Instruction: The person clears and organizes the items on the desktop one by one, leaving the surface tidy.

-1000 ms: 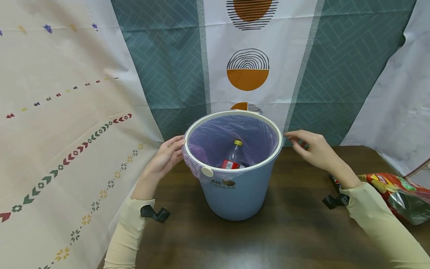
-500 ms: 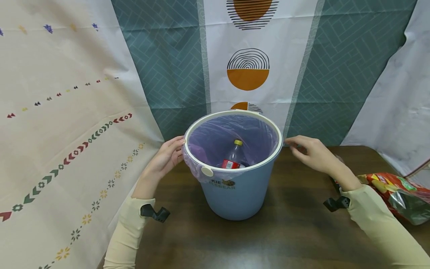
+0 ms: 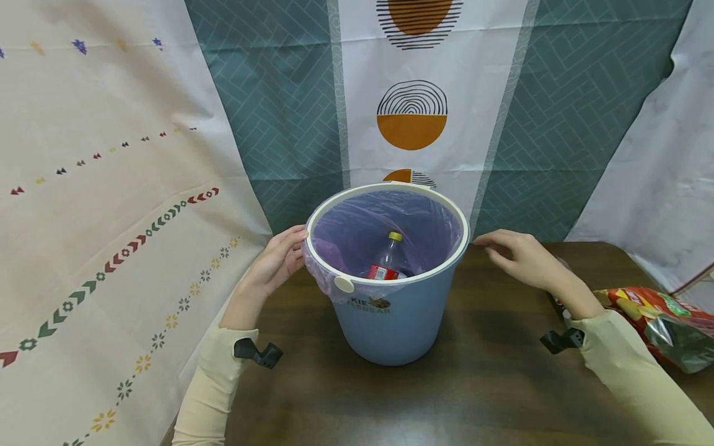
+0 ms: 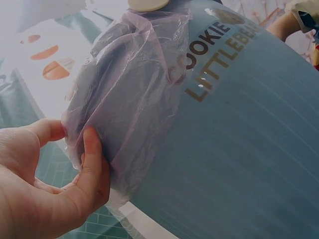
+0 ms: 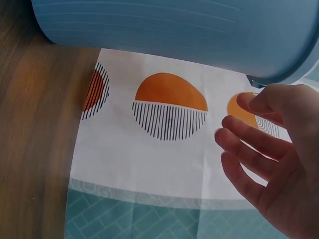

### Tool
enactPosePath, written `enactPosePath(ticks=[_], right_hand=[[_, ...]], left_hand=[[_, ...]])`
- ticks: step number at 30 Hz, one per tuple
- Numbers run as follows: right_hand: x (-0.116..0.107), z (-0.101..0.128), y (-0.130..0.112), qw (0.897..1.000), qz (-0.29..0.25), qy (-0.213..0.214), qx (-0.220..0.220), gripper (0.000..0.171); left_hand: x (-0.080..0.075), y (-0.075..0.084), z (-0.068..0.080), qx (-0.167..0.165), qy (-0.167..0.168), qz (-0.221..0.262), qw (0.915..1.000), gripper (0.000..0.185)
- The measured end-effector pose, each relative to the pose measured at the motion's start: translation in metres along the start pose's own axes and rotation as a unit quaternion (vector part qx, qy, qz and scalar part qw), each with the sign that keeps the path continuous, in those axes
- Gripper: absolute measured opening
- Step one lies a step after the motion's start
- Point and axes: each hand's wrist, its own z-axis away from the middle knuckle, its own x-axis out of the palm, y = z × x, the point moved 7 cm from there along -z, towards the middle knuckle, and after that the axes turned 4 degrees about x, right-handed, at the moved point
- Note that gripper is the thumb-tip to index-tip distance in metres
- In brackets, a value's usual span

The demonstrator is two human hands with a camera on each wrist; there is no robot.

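Observation:
A blue bin (image 3: 396, 334) with a cream rim stands on the table, lined with a thin purple plastic bag (image 3: 362, 217). Inside lies a clear bottle (image 3: 390, 255) with a yellow cap and red label. My left hand (image 3: 273, 263) touches the rim's left side, its fingers against the overhanging bag (image 4: 134, 94) in the left wrist view. Beside the right rim, my right hand (image 3: 521, 257) hovers with loosely bent fingers and holds nothing. In the right wrist view, that hand (image 5: 279, 154) is just off the bin wall (image 5: 164, 30).
A red snack bag (image 3: 652, 310) with a silvery end lies on the brown table (image 3: 502, 384) at right, partly behind the right sleeve. Patterned cloths (image 3: 301, 111) hang behind and to the left. Some small items by the right forearm are mostly hidden.
My right hand has sunk slightly beside the rim, and its fingertips have drifted a little to the right. The left hand and the bin look unmoved.

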Motion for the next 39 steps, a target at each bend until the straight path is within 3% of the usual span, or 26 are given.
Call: enactPosePath(ticks=[18, 34, 39], right_hand=[[0.001, 0.01, 0.014, 0.999, 0.014, -0.016, 0.038, 0.027], [0.003, 0.02, 0.035, 0.988, 0.031, -0.088, 0.124, 0.04], [0.004, 0.022, 0.039, 0.986, 0.035, -0.1, 0.131, 0.043]], left_hand=[[0.001, -0.001, -0.003, 0.01, -0.014, 0.007, 0.9998, 0.026], [0.001, -0.002, -0.001, 0.007, -0.014, 0.005, 0.9999, 0.027], [0.0, -0.001, -0.001, 0.007, -0.011, 0.003, 0.9999, 0.025]])
